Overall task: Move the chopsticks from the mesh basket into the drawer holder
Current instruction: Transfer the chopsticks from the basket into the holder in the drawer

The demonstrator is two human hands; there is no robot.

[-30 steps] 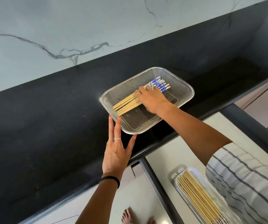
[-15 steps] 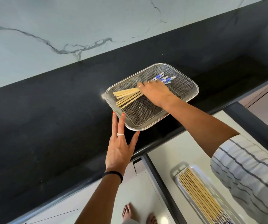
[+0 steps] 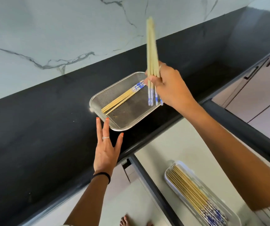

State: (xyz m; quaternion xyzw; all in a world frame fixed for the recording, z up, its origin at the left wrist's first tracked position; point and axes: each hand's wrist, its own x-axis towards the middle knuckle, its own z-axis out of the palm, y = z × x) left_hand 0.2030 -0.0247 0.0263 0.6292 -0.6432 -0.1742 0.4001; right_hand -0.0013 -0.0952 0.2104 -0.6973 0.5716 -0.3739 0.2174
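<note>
A steel mesh basket [image 3: 131, 122] sits on the black counter, with several bamboo chopsticks [image 3: 120, 100] with blue-and-white ends lying in it. My right hand [image 3: 170, 86] is raised above the basket's right end, shut on a bunch of chopsticks [image 3: 151, 51] held upright, blue ends down. My left hand [image 3: 106, 148] rests flat on the counter with fingers spread, fingertips at the basket's near left corner. At the lower right, the white drawer holder [image 3: 170, 172] in the open drawer contains many chopsticks [image 3: 191, 190].
The black counter [image 3: 33, 136] runs under a marble backsplash [image 3: 49, 38]. The open drawer's dark frame [image 3: 155, 193] reaches toward me below the counter edge. Cabinet fronts with dark handles [image 3: 251, 73] stand at the right. My bare feet [image 3: 126, 221] show on the floor.
My right hand has gripped part of the chopsticks and lifted them out of the basket, turning them upright. Some chopsticks stay in the basket. The left hand has stayed by the basket's corner.
</note>
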